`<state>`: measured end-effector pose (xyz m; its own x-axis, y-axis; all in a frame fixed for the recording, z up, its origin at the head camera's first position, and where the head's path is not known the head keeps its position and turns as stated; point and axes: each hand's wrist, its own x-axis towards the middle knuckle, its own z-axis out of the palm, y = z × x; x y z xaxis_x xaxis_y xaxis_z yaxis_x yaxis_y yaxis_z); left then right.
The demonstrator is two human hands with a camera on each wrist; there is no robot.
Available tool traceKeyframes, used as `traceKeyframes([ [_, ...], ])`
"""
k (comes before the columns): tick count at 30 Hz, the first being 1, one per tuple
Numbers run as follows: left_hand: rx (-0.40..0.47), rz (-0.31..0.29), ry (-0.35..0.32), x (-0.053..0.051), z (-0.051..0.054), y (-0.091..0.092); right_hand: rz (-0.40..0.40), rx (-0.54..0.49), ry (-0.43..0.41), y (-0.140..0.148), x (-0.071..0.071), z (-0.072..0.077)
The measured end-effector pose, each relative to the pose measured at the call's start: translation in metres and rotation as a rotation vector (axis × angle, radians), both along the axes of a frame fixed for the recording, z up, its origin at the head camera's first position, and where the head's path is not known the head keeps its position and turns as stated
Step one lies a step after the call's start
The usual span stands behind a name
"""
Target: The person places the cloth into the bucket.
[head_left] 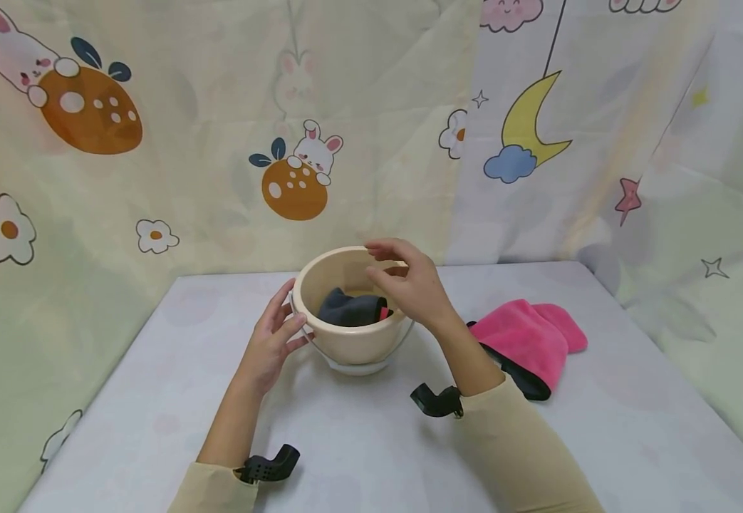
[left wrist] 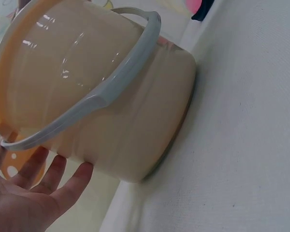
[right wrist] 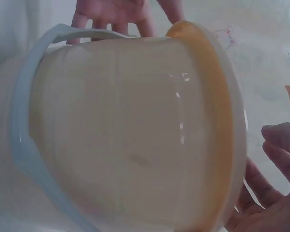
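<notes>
The left hand (head_left: pixel 268 349), fingers spread, rests against the left side of a cream bucket (head_left: pixel 352 347). A pink cloth (head_left: pixel 531 331) lies beside the right forearm on the white table (head_left: pixel 358 434). The bucket stands upright, grey handle (left wrist: pixel 111 87) lowered; a dark cloth (head_left: pixel 348 308) lies inside. The right hand (head_left: pixel 414 281), loosely bent, thumb and fingertips apart, is at the right rim. Beyond hangs a printed curtain (head_left: pixel 217 142).

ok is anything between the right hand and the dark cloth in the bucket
Nothing visible is: the right hand is at the right side of the rim, the bucket is uncovered, and the dark cloth lies inside. The handle hangs down outside, clear of the opening.
</notes>
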<state>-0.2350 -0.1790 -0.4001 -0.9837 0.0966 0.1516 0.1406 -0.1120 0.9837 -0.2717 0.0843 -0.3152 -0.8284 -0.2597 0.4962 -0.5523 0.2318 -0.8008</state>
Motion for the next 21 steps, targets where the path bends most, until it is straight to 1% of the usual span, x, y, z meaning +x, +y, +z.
traceKeyframes([
  [5, 0.006, -0.011, -0.009, -0.001, -0.003, 0.002, -0.057, -0.067, 0.058, 0.019, 0.01, -0.003],
  [10, 0.003, -0.016, 0.002, -0.001, -0.004, 0.003, -0.131, -0.109, 0.09, 0.039, 0.02, -0.01],
  [16, -0.013, -0.004, 0.003, 0.0, 0.0, 0.0, -0.16, -0.117, 0.119, 0.055, 0.025, -0.02],
  [21, -0.004, -0.008, 0.003, 0.0, -0.002, -0.001, -0.195, -0.101, 0.129, 0.069, 0.029, -0.026],
])
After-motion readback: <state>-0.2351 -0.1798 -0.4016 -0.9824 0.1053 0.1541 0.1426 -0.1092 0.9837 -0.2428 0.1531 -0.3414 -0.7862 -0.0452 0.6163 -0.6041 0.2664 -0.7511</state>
